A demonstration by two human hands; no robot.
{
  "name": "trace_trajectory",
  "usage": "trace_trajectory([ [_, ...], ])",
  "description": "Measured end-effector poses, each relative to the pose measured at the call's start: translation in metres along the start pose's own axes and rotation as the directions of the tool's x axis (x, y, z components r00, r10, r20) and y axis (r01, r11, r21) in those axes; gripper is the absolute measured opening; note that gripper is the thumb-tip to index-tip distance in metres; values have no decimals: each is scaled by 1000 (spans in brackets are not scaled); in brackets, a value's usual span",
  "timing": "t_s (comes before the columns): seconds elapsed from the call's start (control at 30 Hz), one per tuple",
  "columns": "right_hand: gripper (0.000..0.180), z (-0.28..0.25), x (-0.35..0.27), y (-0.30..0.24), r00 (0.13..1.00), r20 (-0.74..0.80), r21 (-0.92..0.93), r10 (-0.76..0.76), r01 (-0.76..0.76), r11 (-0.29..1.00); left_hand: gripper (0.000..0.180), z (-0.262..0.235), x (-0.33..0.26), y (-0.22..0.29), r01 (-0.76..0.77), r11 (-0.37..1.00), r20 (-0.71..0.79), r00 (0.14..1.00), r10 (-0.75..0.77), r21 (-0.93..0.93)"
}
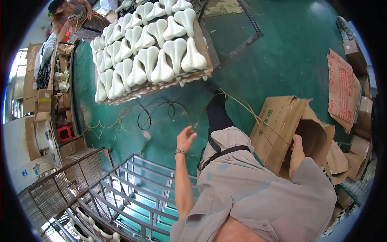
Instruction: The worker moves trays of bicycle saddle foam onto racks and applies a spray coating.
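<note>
My right hand (297,141) grips the edge of a big brown cardboard box (278,121), which is tilted on the floor to my right with its flaps spread. Part of that hand's grip is hidden by the cardboard. My left hand (186,141), a metal watch at its wrist, hangs in the air over the green floor with fingers apart and holds nothing. Ahead of me rises a stack of cream-white foam pieces shaped like bicycle saddles (149,60), set in layers with brown sheets between.
Thin hoses (145,117) lie looped across the floor (242,76). A metal frame rack (141,193) stands at lower left. Cardboard cartons (356,60) line the right side. Another person (72,16) works at far left, near a red stool (65,133).
</note>
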State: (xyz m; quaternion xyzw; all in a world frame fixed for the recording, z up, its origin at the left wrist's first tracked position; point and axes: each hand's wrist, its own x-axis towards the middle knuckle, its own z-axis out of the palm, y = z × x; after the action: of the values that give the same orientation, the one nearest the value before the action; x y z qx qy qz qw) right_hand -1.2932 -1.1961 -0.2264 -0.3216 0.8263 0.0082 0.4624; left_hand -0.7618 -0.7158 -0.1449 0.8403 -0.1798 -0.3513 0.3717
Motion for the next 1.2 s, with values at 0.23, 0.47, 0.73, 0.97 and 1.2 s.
trace_trajectory([
  [0.23,33,118,-43,-195,755,455,-882,-472,454,-124,39,-14,142,143,-47,920,-12,999,47,-389],
  [0.47,30,438,-182,-438,406,871,-337,-275,903,265,25,-159,218,469,-761,255,-278,494,824,-597],
  [0.73,41,531,-246,-448,328,935,-300,-132,933,197,24,-201,251,483,-617,351,-177,631,755,-704],
  [0.97,46,455,-226,-433,373,909,-367,-185,928,65,25,-158,141,499,-681,345,-214,595,775,-646],
  [1.2,43,403,-237,-352,363,918,-362,-163,931,32,25,-129,53,472,-792,276,-352,514,782,-544],
])
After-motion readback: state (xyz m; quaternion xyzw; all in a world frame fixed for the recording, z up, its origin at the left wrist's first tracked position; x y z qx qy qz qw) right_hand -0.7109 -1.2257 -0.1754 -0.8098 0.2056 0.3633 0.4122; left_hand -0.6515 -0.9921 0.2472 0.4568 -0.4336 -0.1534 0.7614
